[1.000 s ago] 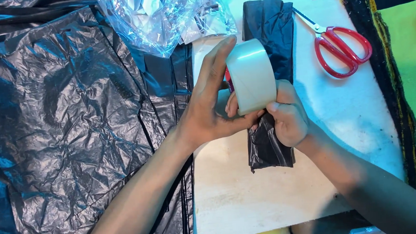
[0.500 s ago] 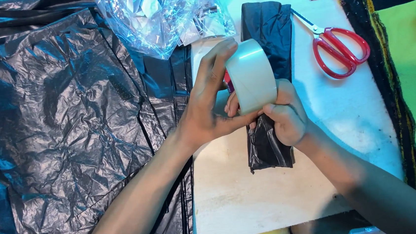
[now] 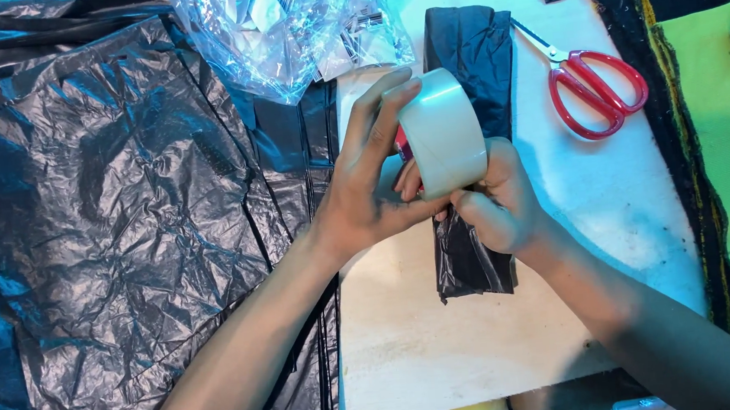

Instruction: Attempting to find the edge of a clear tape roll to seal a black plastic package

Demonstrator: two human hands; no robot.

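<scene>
Big crumpled black plastic sheet (image 3: 123,215) covers the left side. White board (image 3: 446,346) in the middle. Clear plastic bag (image 3: 282,29) of small packets at top. Folded black bag (image 3: 466,58) lies lengthwise on the board, under the hands. Red-handled scissors (image 3: 590,87) lie to its right, untouched. Left hand (image 3: 364,196) grips the roll of clear tape (image 3: 442,134) from the left side, fingers over its top; right hand (image 3: 495,199) pinches at its lower edge, above the folded bag. Risk, as a guess: the loose tape end could stick to fingers or fold on itself. Versus the earlier frames: nearly same pose, left fingers slightly shifted on the roll.
</scene>
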